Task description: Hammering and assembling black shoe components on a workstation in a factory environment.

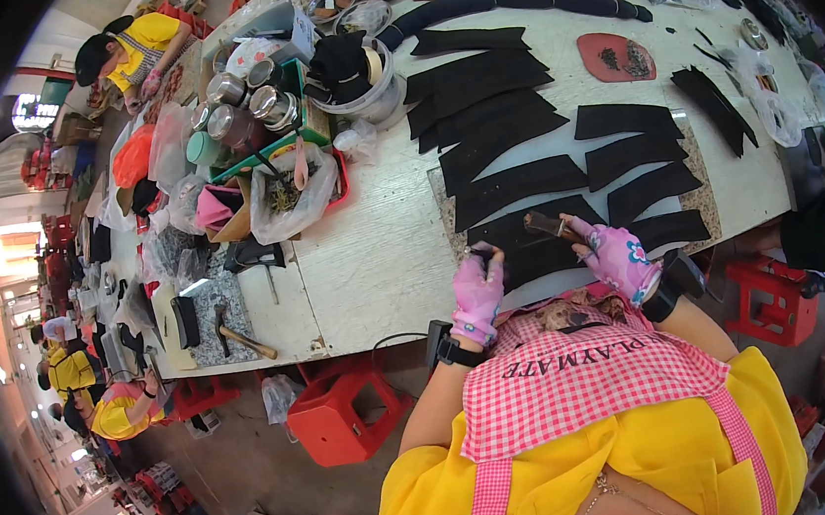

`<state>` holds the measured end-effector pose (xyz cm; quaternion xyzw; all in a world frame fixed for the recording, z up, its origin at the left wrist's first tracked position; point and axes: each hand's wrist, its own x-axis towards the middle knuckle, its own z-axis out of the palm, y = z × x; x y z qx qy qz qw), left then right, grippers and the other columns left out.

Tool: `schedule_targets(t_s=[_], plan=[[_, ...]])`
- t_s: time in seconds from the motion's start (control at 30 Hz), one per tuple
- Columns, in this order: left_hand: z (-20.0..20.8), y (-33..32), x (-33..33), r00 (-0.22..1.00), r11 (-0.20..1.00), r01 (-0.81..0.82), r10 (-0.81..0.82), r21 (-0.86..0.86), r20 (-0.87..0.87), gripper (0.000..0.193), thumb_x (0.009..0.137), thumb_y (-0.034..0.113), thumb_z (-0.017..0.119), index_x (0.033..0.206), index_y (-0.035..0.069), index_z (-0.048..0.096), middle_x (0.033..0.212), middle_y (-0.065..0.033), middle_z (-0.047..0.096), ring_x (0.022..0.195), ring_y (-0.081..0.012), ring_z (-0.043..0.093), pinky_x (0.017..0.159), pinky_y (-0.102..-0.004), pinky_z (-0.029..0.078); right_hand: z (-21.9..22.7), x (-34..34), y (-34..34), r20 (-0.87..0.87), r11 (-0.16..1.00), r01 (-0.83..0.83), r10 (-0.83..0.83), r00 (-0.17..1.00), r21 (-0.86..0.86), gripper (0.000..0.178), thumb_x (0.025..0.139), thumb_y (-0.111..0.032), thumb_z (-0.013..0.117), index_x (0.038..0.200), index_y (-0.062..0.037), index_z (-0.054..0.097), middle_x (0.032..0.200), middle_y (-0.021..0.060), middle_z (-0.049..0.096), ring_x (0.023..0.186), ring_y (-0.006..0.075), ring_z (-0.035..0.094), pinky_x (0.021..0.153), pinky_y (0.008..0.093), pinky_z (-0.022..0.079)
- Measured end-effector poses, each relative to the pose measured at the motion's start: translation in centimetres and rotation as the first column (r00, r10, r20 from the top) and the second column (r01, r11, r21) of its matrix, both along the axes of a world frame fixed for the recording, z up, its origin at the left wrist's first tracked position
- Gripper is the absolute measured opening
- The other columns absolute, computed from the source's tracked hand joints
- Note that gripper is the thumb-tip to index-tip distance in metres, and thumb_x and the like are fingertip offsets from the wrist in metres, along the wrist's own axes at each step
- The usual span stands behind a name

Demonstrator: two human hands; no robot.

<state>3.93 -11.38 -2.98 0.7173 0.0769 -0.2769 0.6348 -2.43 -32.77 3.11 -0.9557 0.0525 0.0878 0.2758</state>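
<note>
Your right hand (pixel 621 255), gloved in pink floral cloth with the fingertips bare, is closed around a brown tool (pixel 550 225); its far end points left and away from you, low over the black pieces, a hold that seems chosen for short, close strokes. Working end too small to identify. Your left hand (pixel 479 293) sits opposite, fingertips at the left end of the nearest black piece (pixel 539 260), probably to steady it; whether they pinch or only press, I cannot tell. That piece lies flat near the table edge in front of your apron, directly between both hands, which likely spares you reaching. Beyond it, further black pieces (pixel 517 188) lie in two columns, some overlapping in the far left stack; the staggered layout leaves edges exposed, presumably so each can be got at singly. Under them shows a pale sheet (pixel 549 148) on a speckled slab (pixel 698 156), perhaps a firm, wipeable base. Past the right column, a reddish pad (pixel 616 57) carries dark scraps, apparently kept together off the table (pixel 364 272). Farther left, a clear bucket (pixel 383 101) and lidded jars (pixel 271 105) stand grouped, out of your elbows' way; a hammer (pixel 245 341) rests near the front edge, well apart from your left hand.
</note>
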Motion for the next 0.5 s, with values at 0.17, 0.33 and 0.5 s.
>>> schedule_targets(t_s=[0.17,0.33,0.5], plan=[[-1.7,0.9,1.0,0.787,0.909,0.108,-0.326,0.403,0.523,0.011,0.083,0.009,0.057,0.088,0.000,0.058,0.072,-0.0084,0.061,0.067,-0.0148,0.058,0.061,-0.0289,0.045,0.0,0.4,0.0,-0.041,0.999,-0.007,0.006,0.999,-0.032,0.050,0.083,-0.018,0.057,0.131,-0.0206,0.041,0.077,0.0128,0.061,0.069,0.0299,0.060,0.059,0.0388,0.049],[-2.1,0.6,-0.1,0.915,0.996,0.016,-0.052,0.093,0.400,0.009,0.086,0.004,0.054,0.094,0.001,0.056,0.080,-0.0049,0.059,0.071,-0.0126,0.057,0.064,-0.0256,0.047,-0.6,0.1,-0.3,-0.018,0.999,-0.012,0.011,1.000,-0.034,0.053,0.082,-0.018,0.057,0.132,-0.0218,0.040,0.076,0.0134,0.061,0.068,0.0300,0.060,0.058,0.0387,0.048],[-4.3,-0.8,1.2,0.916,0.932,-0.198,0.287,-0.304,0.281,0.012,0.087,-0.001,0.052,0.098,0.001,0.054,0.090,-0.0037,0.055,0.077,-0.0117,0.056,0.070,-0.0240,0.050,0.4,0.5,0.0,0.060,0.990,-0.054,0.062,0.996,-0.127,0.054,0.083,-0.018,0.057,0.133,-0.0229,0.038,0.070,0.0123,0.058,0.062,0.0296,0.059,0.055,0.0384,0.047]])
